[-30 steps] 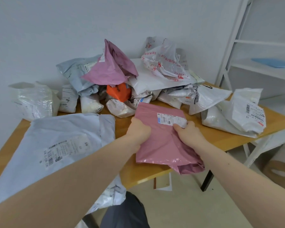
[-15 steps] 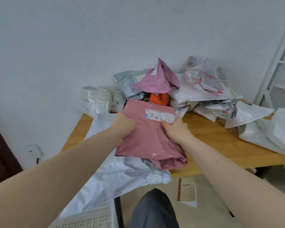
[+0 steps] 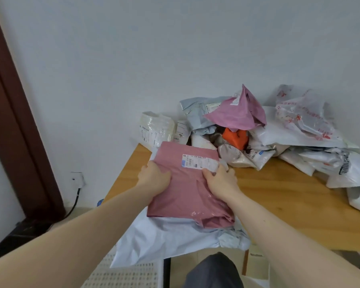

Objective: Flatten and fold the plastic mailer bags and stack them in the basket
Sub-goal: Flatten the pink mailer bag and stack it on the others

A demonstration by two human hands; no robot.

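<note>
Head view, read left to right. Dark brown door frame [image 3: 13, 121] at far left, with a wall socket [image 3: 77, 179] and a cable below it. White perforated basket [image 3: 129, 273] on the floor at bottom left, partly under the overhang of a pale blue mailer [image 3: 164, 235] that lies flat on the wooden table [image 3: 289, 204] and droops off its near edge.

Left hand [image 3: 154, 179] grips the left edge of the folded pink mailer [image 3: 187, 196], fingers curled round it with the thumb on top. Pink mailer is held over the pale blue one, near the table's left end; I cannot tell whether it rests on it. White shipping label [image 3: 200, 162] faces up near its far edge. Right hand [image 3: 221, 181] pinches the right edge just below the label.

Further right, against the wall: heap of crumpled mailers [image 3: 279, 132], white, grey, pink, one orange, not yet flattened.

Step in hand, as I judge it: the pink mailer is folded and on its way to the basket.

Next move calls for carrying it down and left past the table edge, both grips kept firm so the slick plastic does not spring open, then laying it flat in the basket. The blue overhang may get in the way.
</note>
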